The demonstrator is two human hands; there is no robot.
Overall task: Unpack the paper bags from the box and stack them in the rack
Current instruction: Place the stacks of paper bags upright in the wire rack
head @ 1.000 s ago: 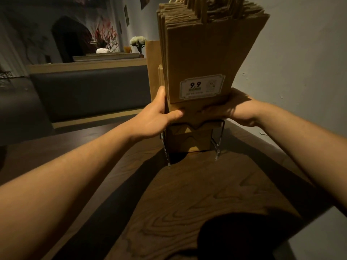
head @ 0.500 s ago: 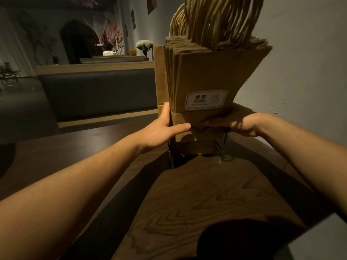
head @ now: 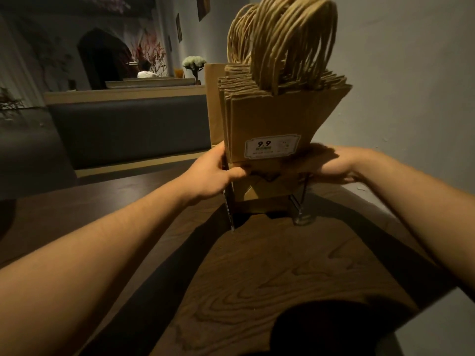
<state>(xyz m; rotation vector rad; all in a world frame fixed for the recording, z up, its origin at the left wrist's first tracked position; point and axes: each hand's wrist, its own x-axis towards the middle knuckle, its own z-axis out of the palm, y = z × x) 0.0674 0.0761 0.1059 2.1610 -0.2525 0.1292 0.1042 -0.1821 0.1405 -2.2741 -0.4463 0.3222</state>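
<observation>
A thick bundle of folded brown paper bags (head: 272,119) stands upright, twisted-paper handles at the top and a white "9.9" label on the front bag. Its lower end sits inside a metal wire rack (head: 299,209) on the wooden table (head: 270,278). My left hand (head: 213,173) grips the bundle's lower left edge, thumb across the front. My right hand (head: 334,165) holds the lower right side, fingers spread along it and partly in shadow. More brown bags fill the rack below the bundle.
A taller brown paper piece (head: 213,106) stands just behind the bundle on the left. A grey wall (head: 411,98) runs close along the table's right edge. A dark upholstered bench (head: 128,129) lies beyond the table, with a flower vase (head: 194,65) further back.
The bundle has sunk lower into the rack with both hands following it down. The view has tilted so the handles show fully now.
</observation>
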